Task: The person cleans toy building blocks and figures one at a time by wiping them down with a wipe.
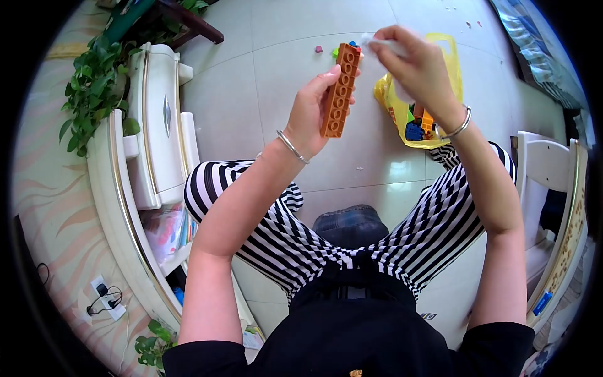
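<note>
My left hand is wrapped round a long orange brick, held upright with its hollow underside towards the camera. To its right, my right hand pinches a small white item, perhaps a tissue or brush; its exact shape is unclear. The white item is near the brick's top end, with a gap between them. Below my right hand a yellow plastic bag stands open on the floor, with blue and orange toy pieces inside.
Small coloured pieces lie on the tiled floor beyond the brick. A white cabinet and leafy plant are at the left. On the right stand a white chair and a curtain. A dark object sits between my legs.
</note>
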`<state>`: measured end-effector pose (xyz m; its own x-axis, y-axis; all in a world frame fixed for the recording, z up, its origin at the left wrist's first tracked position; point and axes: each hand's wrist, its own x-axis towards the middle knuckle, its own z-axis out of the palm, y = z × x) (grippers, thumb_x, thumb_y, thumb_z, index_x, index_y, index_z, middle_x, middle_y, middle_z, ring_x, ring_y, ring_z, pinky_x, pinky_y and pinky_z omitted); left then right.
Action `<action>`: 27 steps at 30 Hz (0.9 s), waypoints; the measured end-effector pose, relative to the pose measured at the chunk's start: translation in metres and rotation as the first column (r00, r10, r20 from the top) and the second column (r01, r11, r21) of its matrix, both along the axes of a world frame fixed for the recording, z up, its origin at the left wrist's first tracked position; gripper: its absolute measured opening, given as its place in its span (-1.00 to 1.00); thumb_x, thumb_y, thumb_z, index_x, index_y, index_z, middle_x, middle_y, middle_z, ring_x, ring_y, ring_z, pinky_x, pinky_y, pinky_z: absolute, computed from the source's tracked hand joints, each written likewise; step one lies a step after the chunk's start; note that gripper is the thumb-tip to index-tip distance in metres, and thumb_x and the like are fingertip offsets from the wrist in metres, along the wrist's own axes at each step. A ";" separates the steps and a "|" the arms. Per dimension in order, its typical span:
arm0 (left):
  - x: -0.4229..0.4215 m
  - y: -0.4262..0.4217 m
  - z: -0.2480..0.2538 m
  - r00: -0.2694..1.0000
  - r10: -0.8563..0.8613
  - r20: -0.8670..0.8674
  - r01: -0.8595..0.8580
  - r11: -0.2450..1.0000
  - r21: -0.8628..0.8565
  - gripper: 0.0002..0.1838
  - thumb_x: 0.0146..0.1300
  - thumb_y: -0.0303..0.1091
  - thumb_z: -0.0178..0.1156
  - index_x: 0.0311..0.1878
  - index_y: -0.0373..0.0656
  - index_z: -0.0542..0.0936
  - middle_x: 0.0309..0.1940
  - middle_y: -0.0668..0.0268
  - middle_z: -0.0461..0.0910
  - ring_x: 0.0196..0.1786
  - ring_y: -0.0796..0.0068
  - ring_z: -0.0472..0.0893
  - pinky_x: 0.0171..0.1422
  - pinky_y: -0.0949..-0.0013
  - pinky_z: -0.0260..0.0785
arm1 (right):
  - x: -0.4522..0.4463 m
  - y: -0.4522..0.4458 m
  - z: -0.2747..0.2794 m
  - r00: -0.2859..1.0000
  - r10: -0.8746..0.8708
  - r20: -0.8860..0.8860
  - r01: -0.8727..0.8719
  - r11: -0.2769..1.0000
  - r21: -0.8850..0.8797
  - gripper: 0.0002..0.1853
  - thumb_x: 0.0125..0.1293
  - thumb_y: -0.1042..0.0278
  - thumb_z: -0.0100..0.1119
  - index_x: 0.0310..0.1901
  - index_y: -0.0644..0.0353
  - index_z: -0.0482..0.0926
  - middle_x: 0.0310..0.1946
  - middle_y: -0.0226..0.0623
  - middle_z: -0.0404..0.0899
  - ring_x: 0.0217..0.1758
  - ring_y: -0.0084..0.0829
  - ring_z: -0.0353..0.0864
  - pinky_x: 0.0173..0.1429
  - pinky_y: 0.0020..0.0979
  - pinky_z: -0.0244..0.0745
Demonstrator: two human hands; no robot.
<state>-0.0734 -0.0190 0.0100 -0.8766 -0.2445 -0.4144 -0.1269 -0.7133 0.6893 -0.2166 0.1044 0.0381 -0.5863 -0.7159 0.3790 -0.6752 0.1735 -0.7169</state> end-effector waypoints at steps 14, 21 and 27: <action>-0.003 -0.008 -0.004 1.000 0.009 -0.019 -0.009 0.999 0.043 -0.55 0.32 -0.09 -0.01 0.09 -0.26 0.47 -0.31 0.37 0.49 -0.26 0.57 0.49 -0.23 0.49 0.39 | 0.104 0.022 -0.026 0.816 0.552 -0.174 -0.550 0.833 0.060 -0.85 0.03 0.44 0.18 -0.33 0.10 0.44 -0.45 -0.33 0.40 -0.61 -0.29 0.50 -0.58 -0.32 0.44; 0.001 0.000 -0.005 0.985 -0.139 -0.100 0.145 0.988 0.047 -0.55 0.32 -0.08 -0.01 0.09 -0.26 0.44 -0.22 0.31 0.51 -0.23 0.54 0.51 -0.17 0.47 0.41 | -0.004 0.005 0.010 0.973 0.051 -0.223 -0.060 0.998 -0.033 -0.86 0.21 0.47 0.18 -0.20 0.29 0.53 -0.41 -0.22 0.58 -0.38 -0.45 0.61 -0.31 -0.51 0.46; -0.001 0.003 0.000 0.995 -0.103 0.016 0.103 0.995 0.021 -0.60 0.31 -0.16 0.10 0.10 -0.20 0.40 -0.18 0.31 0.51 -0.20 0.55 0.51 -0.15 0.47 0.41 | -0.008 0.010 -0.005 0.972 0.054 0.230 -0.068 0.996 0.055 -0.78 0.21 0.32 0.18 -0.23 0.32 0.57 -0.50 -0.23 0.60 -0.48 -0.60 0.52 -0.35 -0.48 0.44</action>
